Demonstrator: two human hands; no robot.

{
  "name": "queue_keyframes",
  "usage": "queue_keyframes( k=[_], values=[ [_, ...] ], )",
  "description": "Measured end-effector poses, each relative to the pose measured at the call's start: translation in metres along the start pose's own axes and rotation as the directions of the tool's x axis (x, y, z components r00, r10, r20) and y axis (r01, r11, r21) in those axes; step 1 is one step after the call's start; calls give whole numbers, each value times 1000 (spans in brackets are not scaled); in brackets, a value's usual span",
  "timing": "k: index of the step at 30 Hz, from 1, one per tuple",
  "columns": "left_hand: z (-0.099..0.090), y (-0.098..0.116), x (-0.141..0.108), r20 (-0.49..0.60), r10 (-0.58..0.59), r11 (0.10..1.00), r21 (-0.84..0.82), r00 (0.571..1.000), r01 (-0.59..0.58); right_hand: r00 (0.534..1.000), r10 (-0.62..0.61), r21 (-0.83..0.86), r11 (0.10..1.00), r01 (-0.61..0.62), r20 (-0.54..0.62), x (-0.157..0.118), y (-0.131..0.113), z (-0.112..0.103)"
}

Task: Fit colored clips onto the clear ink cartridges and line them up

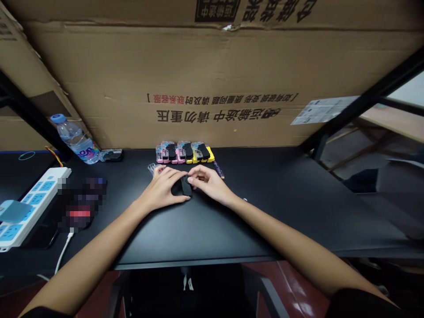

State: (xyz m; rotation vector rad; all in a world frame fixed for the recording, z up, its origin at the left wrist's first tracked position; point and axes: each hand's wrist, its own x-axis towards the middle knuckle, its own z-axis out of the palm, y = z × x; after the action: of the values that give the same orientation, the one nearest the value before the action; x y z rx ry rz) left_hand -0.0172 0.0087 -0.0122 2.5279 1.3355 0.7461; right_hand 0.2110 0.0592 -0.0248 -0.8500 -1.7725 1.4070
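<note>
- The black piece (pixel 186 187) is sitting mid-frame on the black bench (pixel 271 207), between the two hands. The fingers are covering much of it, so its shape and kind are hard to make out.
- The left hand (pixel 161 189) is closed around the piece's left side, with its fingers (pixel 170 173) lying over the top and its thumb (pixel 180 199) running along the lower edge.
- The right hand (pixel 210 183) is pinching the piece from the right, with its fingertips (pixel 191 180) pressing on the upper part.
- The clear item (pixel 152 168) is lying just beside the left fingertips, partly hidden behind them.
- The purple stick (pixel 218 170) is lying just beside the right hand.
- The pink and yellow packs (pixel 183 152) are standing in a row just above the hands, each carrying a black part.
- The water bottle (pixel 74 139) is leaning at upper left, near the power strip (pixel 31 207), which is running off the left edge.
- The pixelated object (pixel 81 203) is beside the strip, blurred beyond telling.
- The cardboard box (pixel 198 75) is filling the top of the frame.
</note>
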Motion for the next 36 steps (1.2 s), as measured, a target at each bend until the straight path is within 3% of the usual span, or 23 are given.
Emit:
queue_keyframes(
  k=[3, 6, 10, 13, 16, 19, 22, 25, 28, 31, 36],
  values=[
    [-2, 1, 0, -22, -43, 999, -7, 999, 43, 989, -145, -148, 978, 147, 22, -2, 2, -7],
    [-3, 1, 0, -32, -74, 997, -34, 997, 73, 942, -318, -328, 883, 335, 106, -4, 1, -9],
    [-5, 3, 0, 19, -90, 986, -142, 996, 92, 889, -424, -405, 792, 457, 174, -7, -3, -7],
    [-7, 5, 0, 26, -116, 974, -194, 993, 119, 901, -411, -411, 804, 429, 136, -8, -6, -6],
    [-10, 6, -1, -17, -121, 979, -165, 993, 116, 948, -308, -390, 866, 313, 77, -6, -7, -6],
    [-10, 6, -1, -49, -39, 993, -114, 998, 33, 984, -157, -344, 922, 176, 84, -5, -10, -6],
    [-9, 6, 0, -57, 45, 995, -81, 997, -50, 988, -69, -314, 943, 111, 139, -5, -12, -5],
    [-8, 4, 0, -78, 42, 995, -85, 996, -49, 987, -42, -269, 960, 83, 154, -6, -10, -4],
    [-8, 1, 0, -101, -2, 998, -63, 995, -5, 992, -83, -308, 945, 109, 95, -4, -4, -10],
    [-8, -1, 0, -133, -64, 998, -29, 989, 61, 981, -194, -531, 829, 174, 19, 1, 1, -25],
    [-6, -3, 1, -154, -122, 992, -6, 980, 123, 951, -309, -855, 489, 175, 17, 5, 3, -51]
  ],
)
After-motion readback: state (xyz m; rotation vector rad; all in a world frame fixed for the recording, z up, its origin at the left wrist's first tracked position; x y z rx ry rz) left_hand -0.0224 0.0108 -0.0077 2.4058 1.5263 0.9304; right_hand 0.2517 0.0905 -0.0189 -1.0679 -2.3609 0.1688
